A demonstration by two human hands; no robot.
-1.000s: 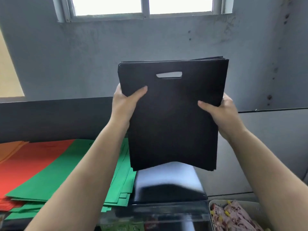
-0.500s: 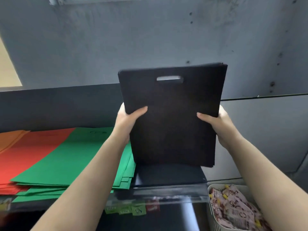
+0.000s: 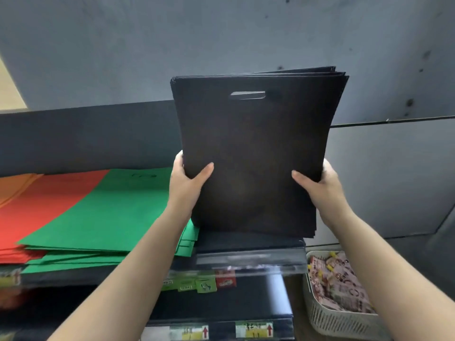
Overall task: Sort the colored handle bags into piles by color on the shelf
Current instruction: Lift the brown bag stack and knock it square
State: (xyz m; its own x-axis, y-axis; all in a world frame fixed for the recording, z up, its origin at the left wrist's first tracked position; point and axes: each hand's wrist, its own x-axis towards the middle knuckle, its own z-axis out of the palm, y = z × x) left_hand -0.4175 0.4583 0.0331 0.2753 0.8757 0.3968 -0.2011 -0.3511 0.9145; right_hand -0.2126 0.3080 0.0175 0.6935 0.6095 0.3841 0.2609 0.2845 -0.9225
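Upright, the black bags (image 3: 256,148) stood over the shelf's (image 3: 246,258) right end, just beside the green pile (image 3: 98,212). Left hand (image 3: 186,183) and right hand (image 3: 320,188) grasped the stack's side edges, thumbs on its front.

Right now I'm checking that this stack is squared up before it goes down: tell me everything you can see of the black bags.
The black bags are a stack of flat, matte, fabric-like sheets, each with a die-cut slot handle near the top. They stand upright, bottom edge at the black pile on the shelf; whether it touches is unclear. The top right corners fan apart slightly. The left hand and right hand hold the side edges, thumbs in front.
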